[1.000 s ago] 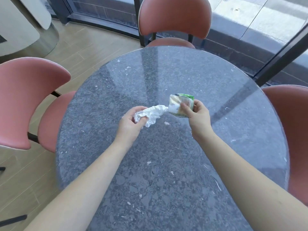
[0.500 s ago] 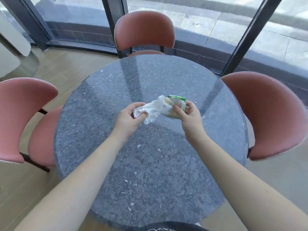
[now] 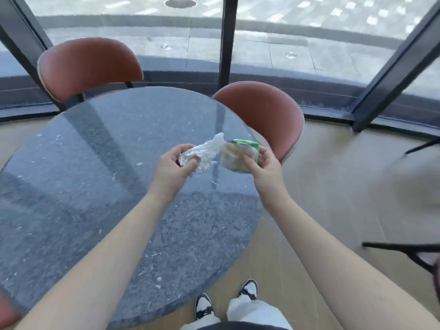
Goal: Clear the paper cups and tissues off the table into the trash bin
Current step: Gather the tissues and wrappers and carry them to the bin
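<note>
The left hand (image 3: pixel 175 169) has its grip pinched on a crumpled white tissue (image 3: pixel 202 153). The right hand (image 3: pixel 263 166) has its grip pressed around a crushed green-and-cream paper cup (image 3: pixel 238 157). The tissue's free end touches the cup between the two grips. Both items are lifted above the far right edge of the round dark speckled stone worktop (image 3: pixel 95 186), which carries no other cups or tissues in view. Step in hand, by judgement: carrying the collected waste to the trash bin. The bin is not in view. The next move calls for locating it, keeping both grips closed during travel, then releasing directly over its opening.
</note>
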Demonstrator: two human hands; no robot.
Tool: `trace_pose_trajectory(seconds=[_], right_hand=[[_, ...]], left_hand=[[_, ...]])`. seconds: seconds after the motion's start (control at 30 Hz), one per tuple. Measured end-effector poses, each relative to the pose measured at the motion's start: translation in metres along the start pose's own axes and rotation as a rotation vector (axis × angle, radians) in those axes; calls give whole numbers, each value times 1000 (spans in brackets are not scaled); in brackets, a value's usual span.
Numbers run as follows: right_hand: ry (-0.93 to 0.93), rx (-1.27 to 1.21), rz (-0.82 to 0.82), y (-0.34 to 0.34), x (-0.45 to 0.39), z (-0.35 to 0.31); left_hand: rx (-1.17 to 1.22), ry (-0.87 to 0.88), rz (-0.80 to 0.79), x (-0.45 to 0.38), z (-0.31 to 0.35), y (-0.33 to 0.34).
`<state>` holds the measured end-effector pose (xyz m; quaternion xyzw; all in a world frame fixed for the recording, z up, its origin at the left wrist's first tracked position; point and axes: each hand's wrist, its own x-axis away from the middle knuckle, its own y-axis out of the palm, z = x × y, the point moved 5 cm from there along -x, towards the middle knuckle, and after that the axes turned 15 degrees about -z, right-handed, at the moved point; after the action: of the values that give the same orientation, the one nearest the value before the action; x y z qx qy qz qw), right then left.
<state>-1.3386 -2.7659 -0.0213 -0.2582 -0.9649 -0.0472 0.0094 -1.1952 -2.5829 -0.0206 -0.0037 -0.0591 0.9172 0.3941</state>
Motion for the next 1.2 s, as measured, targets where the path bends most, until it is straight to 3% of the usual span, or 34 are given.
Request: trace_pose_trajectory(seconds=[0.3,0.63,1.2], right_hand=[[-91,24,418,-187,132,-42],[-102,35,826,-393,361,-45],[-104,18,1473,-569,652,-42]], left_hand=[[-21,84,-389,-14,41,220],[-92,109,-840,65,76,520],[-198,261,-1412,205,110,886]])
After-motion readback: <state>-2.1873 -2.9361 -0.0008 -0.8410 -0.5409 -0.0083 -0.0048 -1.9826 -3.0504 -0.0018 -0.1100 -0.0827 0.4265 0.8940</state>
